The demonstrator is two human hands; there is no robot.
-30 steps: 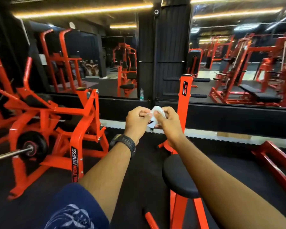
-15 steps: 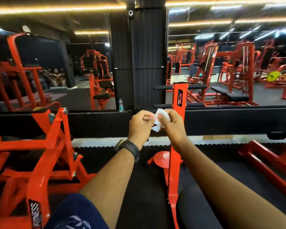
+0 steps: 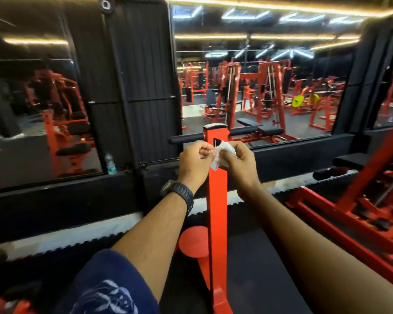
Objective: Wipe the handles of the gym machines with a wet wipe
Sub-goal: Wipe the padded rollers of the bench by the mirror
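Observation:
A crumpled white wet wipe (image 3: 222, 155) is held between both hands at chest height. My left hand (image 3: 194, 159), with a black watch on the wrist, pinches its left edge. My right hand (image 3: 239, 160) grips the rest of it with curled fingers. Just behind the hands rises an orange upright post (image 3: 217, 211) with two black padded handles, the left handle (image 3: 183, 139) and the right handle (image 3: 247, 131), sticking out sideways near its top. Neither hand touches the handles.
A mirrored wall with a black ledge (image 3: 66, 200) runs behind the post. A water bottle (image 3: 110, 164) stands on the ledge at left. An orange machine frame (image 3: 354, 214) occupies the right floor. The post's round orange foot plate (image 3: 193, 241) lies on black flooring.
The view has swung right and moved closer to the post; the plate-loaded machine at left has left the frame. Both hands keep working the wipe between them.

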